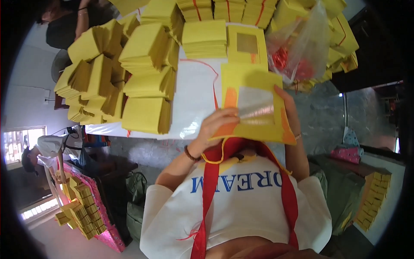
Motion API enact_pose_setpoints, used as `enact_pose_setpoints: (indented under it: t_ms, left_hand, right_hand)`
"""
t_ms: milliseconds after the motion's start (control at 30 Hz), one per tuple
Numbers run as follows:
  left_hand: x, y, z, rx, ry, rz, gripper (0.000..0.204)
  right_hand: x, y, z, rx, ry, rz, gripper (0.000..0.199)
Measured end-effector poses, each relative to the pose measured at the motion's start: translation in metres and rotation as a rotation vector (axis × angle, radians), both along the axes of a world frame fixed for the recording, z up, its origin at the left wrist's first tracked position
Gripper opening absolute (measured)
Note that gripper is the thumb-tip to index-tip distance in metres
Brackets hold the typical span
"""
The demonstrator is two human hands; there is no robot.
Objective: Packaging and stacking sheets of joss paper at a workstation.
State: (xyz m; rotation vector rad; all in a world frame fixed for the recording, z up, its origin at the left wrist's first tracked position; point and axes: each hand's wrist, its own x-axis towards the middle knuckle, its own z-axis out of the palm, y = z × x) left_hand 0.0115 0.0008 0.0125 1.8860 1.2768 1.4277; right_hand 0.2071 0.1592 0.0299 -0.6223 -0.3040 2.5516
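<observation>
Both my hands hold a thin stack of yellow paper sheets [252,93] over the near edge of a white-covered table [196,93]. The top sheet bears a silver foil square and orange marks. My left hand [217,123], a beaded bracelet on its wrist, grips the stack's lower left corner with the fingers curled over it. My right hand [285,105] clasps the right edge, thumb side hidden behind the paper. Just beyond lies another yellow stack with a gold square [247,44].
Several fanned bundles of yellow paper [125,73] crowd the table's left and far side. A clear plastic bag with red strings [297,52] stands at the right. A person in dark clothes [69,21] sits at top left; another in white [47,149] bends over a pink board with yellow stacks [84,211].
</observation>
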Motion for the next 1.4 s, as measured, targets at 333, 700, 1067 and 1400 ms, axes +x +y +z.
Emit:
enact_pose_setpoints:
  t_ms: [333, 700, 1067, 1400]
  left_hand:
    - [0.007, 0.015, 0.01, 0.035, -0.029, 0.092, 0.024]
    - [0.013, 0.009, -0.036, -0.516, -0.305, 0.29, 0.02]
    - [0.012, -0.003, -0.037, -0.374, -0.151, 0.089, 0.017]
    - [0.015, 0.007, -0.034, -0.377, 0.096, 0.412, 0.023]
  right_hand:
    - [-0.006, 0.028, 0.004, 0.052, 0.133, -0.007, 0.036]
    - [0.041, -0.034, -0.042, 1.29, -0.875, -0.138, 0.044]
    - [0.048, -0.035, -0.042, 1.422, -0.636, 0.014, 0.03]
    - [0.033, -0.029, -0.049, 1.131, -0.865, 0.197, 0.025]
